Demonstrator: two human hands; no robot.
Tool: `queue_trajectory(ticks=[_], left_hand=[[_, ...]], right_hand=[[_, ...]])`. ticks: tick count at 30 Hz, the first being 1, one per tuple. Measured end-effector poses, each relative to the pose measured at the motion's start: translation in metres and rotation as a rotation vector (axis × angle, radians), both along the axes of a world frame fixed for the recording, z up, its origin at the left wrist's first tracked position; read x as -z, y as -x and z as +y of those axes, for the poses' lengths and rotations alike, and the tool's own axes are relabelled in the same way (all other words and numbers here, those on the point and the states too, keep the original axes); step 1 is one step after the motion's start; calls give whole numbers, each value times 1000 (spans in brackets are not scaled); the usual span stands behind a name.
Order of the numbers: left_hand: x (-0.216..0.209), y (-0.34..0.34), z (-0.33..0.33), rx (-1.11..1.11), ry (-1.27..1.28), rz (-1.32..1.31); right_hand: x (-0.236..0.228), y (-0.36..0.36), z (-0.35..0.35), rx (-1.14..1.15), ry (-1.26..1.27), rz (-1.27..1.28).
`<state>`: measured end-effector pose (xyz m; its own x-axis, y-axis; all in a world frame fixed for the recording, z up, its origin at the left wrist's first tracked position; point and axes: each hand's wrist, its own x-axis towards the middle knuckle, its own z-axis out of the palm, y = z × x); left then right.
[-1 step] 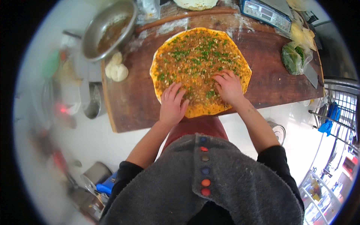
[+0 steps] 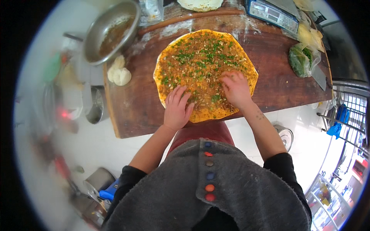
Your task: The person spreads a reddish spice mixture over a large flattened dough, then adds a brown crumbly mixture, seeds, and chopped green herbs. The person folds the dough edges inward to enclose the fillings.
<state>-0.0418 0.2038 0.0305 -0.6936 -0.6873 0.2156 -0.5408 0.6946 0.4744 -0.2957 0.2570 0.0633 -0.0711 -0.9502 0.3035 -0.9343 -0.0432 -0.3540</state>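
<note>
A broad, thin round sheet of dough (image 2: 204,114) lies on the wooden worktop, coated orange-brown. Chopped green herbs (image 2: 210,57) and small pale bits are scattered over it. My left hand (image 2: 177,109) rests on its near left part, fingers stretched and apart, holding nothing. On the near right part is my right hand (image 2: 237,90), its fingers bent, slightly apart and a little blurred. I see nothing held in it, though its palm side is hidden.
Around the wooden worktop (image 2: 135,107) are a metal bowl (image 2: 90,46) with brown paste, pale dough lumps (image 2: 120,73), a scale (image 2: 273,15), a bag of greens (image 2: 302,59) and a broad blade (image 2: 319,78). A long wooden stick (image 2: 185,18) lies at the back.
My right hand's fingers have shifted slightly over the dough sheet. The left hand keeps its place.
</note>
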Motion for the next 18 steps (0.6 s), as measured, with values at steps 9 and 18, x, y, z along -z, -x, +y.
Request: queue_trajectory(ticks=[9, 18], left_hand=[[14, -14, -44, -53, 46, 2], [57, -78, -71, -677, 106, -233]], right_hand=[[22, 10, -9, 147, -39, -117], [-37, 238, 13, 635, 293, -1241]])
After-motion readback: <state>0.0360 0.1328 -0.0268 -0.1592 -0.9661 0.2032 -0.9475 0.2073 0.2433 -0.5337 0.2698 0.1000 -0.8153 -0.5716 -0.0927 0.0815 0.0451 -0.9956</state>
